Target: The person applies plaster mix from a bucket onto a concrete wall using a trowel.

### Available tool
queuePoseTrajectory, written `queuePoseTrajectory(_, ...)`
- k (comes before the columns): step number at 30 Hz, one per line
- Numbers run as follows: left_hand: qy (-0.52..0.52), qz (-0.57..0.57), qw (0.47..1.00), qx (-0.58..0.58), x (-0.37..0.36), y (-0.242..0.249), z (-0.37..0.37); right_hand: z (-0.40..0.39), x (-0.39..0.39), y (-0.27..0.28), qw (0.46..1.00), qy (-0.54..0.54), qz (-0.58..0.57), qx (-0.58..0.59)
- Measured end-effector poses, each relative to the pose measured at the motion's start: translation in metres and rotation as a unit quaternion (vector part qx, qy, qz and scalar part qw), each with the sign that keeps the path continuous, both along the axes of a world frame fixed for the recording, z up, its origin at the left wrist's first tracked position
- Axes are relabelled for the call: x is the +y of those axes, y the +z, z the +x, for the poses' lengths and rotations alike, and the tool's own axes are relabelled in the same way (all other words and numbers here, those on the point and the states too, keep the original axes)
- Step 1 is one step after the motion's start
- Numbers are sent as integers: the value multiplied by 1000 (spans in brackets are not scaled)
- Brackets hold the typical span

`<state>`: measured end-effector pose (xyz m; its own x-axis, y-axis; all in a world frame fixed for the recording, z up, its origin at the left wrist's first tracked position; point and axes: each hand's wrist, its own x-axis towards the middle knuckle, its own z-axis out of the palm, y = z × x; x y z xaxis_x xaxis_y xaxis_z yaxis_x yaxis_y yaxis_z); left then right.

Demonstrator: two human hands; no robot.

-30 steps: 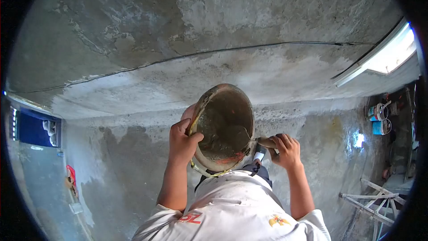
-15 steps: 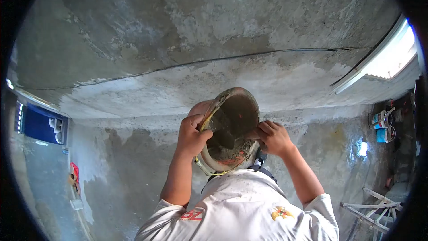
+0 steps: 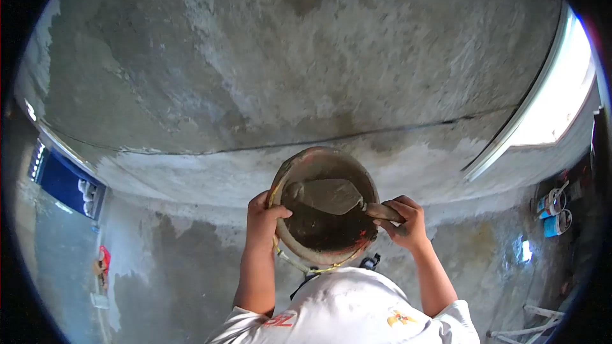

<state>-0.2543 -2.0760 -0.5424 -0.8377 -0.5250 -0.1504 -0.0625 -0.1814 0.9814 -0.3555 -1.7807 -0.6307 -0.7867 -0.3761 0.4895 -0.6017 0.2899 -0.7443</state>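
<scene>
A round bucket (image 3: 296,237) smeared with grey mortar is held up in front of my belly, its mouth tilted toward me. My left hand (image 3: 262,220) grips its left rim, thumb over the edge on the inside. In my right hand (image 3: 405,220) is a trowel (image 3: 331,195), the fingers wrapped round its wooden handle at the bucket's right rim. The mud-coated blade lies across the bucket's mouth, pointing left. Wet mortar (image 3: 319,229) shows inside below the blade. A yellowish bucket handle (image 3: 290,260) hangs along the near side.
A patchy cement-covered wall (image 3: 306,57) rises ahead, crossed by a dark cable (image 3: 363,134). A bright window (image 3: 551,108) is at right. Paint buckets (image 3: 556,223) and a whitish frame (image 3: 532,325) stand on the right. A blue door (image 3: 67,181) and a red item (image 3: 104,260) are at left.
The trowel has come up from inside the bucket, so its blade now shows flat across the mouth. The bucket is less tipped, and the view has shifted up the wall.
</scene>
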Motion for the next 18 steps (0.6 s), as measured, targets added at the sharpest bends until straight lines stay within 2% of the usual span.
queuePoseTrajectory(1,12,31,999,12,5,3,-6,-9,11,12,1000,-9,-16,16)
queuePoseTrajectory(7,28,51,997,48,36,26,-34,-54,68,102,997,-49,-11,57)
queuePoseTrajectory(9,14,66,994,84,39,20,-46,-77,79,122,990,-34,-134,-10)
queuePoseTrajectory(12,16,66,993,93,44,8,-57,-113,92,192,985,-49,-165,-22)
queuePoseTrajectory(13,23,51,995,77,44,1,-61,-131,91,213,976,-48,-213,-16)
queuePoseTrajectory(14,16,31,995,94,37,-15,-66,-149,88,235,965,-46,-259,-12)
queuePoseTrajectory(16,25,54,992,114,46,-13,-69,-181,77,287,914,-59,-402,-1)
queuePoseTrajectory(18,37,79,988,131,53,-9,-67,-191,85,348,934,49,-354,13)
